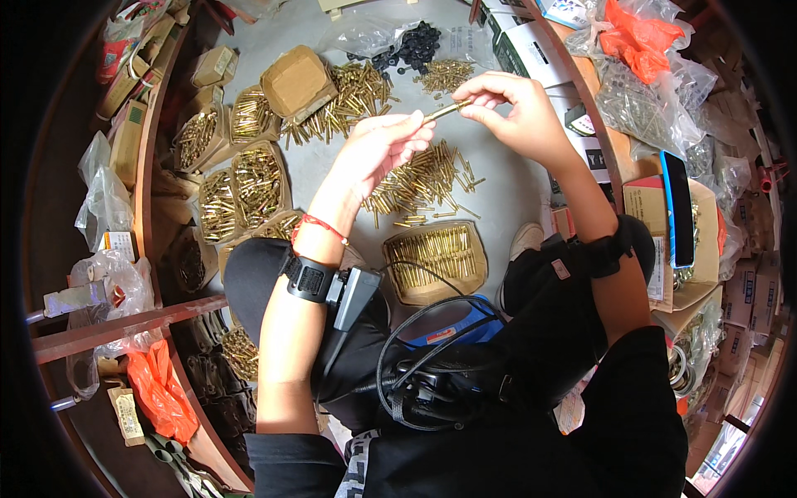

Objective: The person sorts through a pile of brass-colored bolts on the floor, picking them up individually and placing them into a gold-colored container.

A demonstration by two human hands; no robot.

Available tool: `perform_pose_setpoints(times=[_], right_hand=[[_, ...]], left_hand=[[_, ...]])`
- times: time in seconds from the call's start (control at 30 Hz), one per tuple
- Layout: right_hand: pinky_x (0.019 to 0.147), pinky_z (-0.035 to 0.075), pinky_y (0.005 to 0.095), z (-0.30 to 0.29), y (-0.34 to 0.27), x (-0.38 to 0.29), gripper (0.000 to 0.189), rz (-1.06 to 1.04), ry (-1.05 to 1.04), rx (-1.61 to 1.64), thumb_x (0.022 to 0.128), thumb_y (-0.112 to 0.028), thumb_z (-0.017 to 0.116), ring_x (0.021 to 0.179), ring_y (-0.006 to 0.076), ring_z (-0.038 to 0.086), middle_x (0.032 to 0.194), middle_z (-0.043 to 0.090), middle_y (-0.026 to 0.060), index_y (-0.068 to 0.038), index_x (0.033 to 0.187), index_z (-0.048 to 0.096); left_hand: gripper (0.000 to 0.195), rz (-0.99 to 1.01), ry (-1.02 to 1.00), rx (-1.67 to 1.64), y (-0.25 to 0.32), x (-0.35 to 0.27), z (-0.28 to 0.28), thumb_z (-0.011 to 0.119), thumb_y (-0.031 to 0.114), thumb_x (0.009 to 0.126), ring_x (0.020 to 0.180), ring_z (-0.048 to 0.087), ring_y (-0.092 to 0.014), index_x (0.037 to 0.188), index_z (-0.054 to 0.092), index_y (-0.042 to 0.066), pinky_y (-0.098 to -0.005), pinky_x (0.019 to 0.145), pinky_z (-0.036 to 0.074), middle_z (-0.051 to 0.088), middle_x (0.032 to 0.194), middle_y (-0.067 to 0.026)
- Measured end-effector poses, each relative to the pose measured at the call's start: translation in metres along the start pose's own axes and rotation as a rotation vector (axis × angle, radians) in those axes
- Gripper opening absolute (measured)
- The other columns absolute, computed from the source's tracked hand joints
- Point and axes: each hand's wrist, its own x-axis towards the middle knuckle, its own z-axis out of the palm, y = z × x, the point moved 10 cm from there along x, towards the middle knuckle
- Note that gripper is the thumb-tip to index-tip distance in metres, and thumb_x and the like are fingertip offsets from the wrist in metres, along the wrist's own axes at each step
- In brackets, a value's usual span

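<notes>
Between my two hands, above the floor, is a slim yellow-plated metal bolt with a sleeve-like end (443,111). My left hand (389,143) pinches its left end between thumb and fingers. My right hand (514,115) has thumb and forefinger on the thicker right end. Below them lies a loose pile of similar bolts (429,177) on the grey floor. Nearest my legs, an open cardboard box (392,297) holds such bolts in neat rows. Farther off, a second loose pile of bolts (364,87) spreads beside a heap of small brass-coloured parts (445,76).
Several cardboard boxes filled with bolts (258,180) stand on the left. An empty cardboard box (297,84) rests by the far pile. Small black parts (418,46) spill from plastic bags. Shelves flank both sides; a blue-cased phone (680,211) stands on the right. Cables (389,348) cross my lap.
</notes>
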Motion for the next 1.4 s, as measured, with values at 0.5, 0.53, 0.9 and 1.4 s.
perform_pose_setpoints(times=[0.5, 0.53, 0.9, 1.4], right_hand=[[0.057, 0.039, 0.0173, 0.002, 0.010, -0.002, 0.014, 0.099, -0.032, -0.020, 0.067, -0.004, 0.058, 0.059, 0.0045, 0.048, 0.070, 0.056, 0.0015, 0.000, 0.080, 0.057], [0.056, 0.038, 0.0168, 0.003, 0.014, -0.003, 0.013, 0.136, -0.044, -0.047, 0.068, -0.005, 0.057, 0.058, 0.0037, 0.045, 0.068, 0.055, 0.0006, 0.000, 0.080, 0.057], [0.056, 0.037, 0.0153, 0.010, 0.028, -0.003, 0.015, 0.236, -0.081, -0.014, 0.076, -0.012, 0.050, 0.060, 0.0026, 0.046, 0.066, 0.053, -0.0010, -0.001, 0.083, 0.055], [0.057, 0.039, 0.0184, 0.079, 0.087, -0.037, 0.011, 0.632, 0.041, 0.870, 0.075, -0.012, 0.052, 0.064, 0.0071, 0.048, 0.070, 0.052, 0.0029, -0.001, 0.077, 0.052]], left_hand=[[0.025, -0.036, 0.011, -0.019, -0.001, -0.003, 0.007, 0.048, 0.025, 0.079, 0.052, 0.045, -0.004, 0.079, 0.055, 0.001, -0.0140, 0.047, 0.036, 0.050, 0.060, 0.0024], [0.023, -0.022, 0.004, -0.020, 0.001, -0.003, 0.008, 0.048, 0.023, 0.079, 0.053, 0.046, -0.004, 0.079, 0.055, 0.001, -0.0139, 0.047, 0.037, 0.051, 0.061, 0.0022], [0.015, 0.027, -0.076, 0.010, 0.002, -0.001, 0.011, 0.052, 0.016, 0.076, 0.057, 0.048, -0.003, 0.082, 0.056, 0.003, -0.0129, 0.049, 0.038, 0.054, 0.066, 0.0011], [0.047, -0.002, 0.284, 0.369, -0.005, -0.001, -0.021, 0.056, 0.031, 0.072, 0.087, 0.049, -0.013, 0.109, 0.042, 0.006, -0.0249, 0.073, 0.039, 0.049, 0.101, -0.0068]])
